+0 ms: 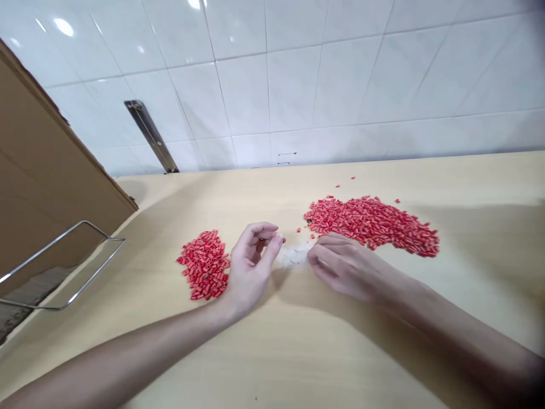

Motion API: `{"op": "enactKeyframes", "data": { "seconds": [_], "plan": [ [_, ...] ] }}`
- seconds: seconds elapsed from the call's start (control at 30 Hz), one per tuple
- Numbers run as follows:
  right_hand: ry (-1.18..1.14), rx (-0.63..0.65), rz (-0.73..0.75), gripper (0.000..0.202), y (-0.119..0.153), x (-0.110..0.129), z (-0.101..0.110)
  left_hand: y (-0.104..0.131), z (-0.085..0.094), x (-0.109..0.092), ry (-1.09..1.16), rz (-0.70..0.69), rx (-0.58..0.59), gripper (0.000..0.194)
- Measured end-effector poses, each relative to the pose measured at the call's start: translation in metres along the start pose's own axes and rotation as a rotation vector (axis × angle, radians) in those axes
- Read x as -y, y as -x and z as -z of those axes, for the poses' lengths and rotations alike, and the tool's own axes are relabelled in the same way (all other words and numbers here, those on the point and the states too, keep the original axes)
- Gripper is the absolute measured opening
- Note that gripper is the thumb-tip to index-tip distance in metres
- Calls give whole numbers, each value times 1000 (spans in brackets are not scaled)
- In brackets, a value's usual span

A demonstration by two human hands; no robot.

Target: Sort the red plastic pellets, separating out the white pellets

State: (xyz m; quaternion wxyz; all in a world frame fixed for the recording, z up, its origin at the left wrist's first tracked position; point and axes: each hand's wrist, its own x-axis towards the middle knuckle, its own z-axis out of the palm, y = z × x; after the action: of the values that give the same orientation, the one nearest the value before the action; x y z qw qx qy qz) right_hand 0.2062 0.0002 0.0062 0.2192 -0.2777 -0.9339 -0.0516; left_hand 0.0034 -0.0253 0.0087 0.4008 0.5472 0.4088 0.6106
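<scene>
My left hand is raised over the middle of the table, its thumb and fingertips pinched close together around something too small to make out. Facing it, my right hand has curled fingers; what they hold, if anything, is hidden. Between the two lies a small whitish, see-through patch or bag, close to my right fingertips. A smaller pile of red pieces sits just left of my left hand. The larger pile of red pieces spreads behind my right hand.
Cardboard stands at the left, with a bent metal wire frame before it. A metal strip leans against the tiled wall. A few loose red pieces lie behind the larger pile.
</scene>
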Motion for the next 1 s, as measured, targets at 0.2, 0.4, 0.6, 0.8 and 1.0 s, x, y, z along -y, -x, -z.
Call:
{"op": "enactKeyframes", "data": {
  "seconds": [0.2,0.4,0.6,0.8,1.0],
  "plan": [
    [-105,-128,-65,11,2,0,-3,-28,23,-51,-125,-164,110,13],
    [33,-4,-11,18,-3,11,1,-27,78,-97,-879,26,667,13],
    [28,-19,4,19,-2,17,-6,6,94,-85,-1099,-17,772,14],
    [-148,-221,-26,20,-3,14,-12,13,94,-67,-1096,-58,760,26],
    [-310,-349,-65,19,-2,10,-16,17,103,-63,-1159,-182,721,27]
  ]
}}
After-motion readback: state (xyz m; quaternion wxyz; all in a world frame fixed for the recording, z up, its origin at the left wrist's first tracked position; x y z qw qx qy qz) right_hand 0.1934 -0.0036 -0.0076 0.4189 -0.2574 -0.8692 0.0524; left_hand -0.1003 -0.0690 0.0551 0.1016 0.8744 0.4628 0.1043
